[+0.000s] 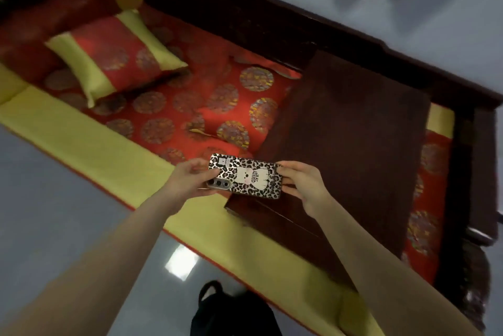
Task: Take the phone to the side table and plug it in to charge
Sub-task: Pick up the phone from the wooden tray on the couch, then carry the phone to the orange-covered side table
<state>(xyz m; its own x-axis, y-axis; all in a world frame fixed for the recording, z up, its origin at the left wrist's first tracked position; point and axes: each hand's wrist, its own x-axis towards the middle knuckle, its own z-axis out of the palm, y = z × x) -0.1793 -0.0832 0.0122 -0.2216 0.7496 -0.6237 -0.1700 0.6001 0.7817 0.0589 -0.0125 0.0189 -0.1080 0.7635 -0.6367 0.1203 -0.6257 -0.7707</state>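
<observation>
The phone, in a leopard-print case with its back and camera lenses turned up, is held crosswise between both hands. Its camera end is gripped by the closed fingers of the left hand; the other end is pinched by the right hand. It is held over the near corner of the dark wooden table, beside the red cushion.

Both forearms are bare, no sleeves showing; dark trousers and a dark slipper below.

Cushioned bench (pillow, low table)
</observation>
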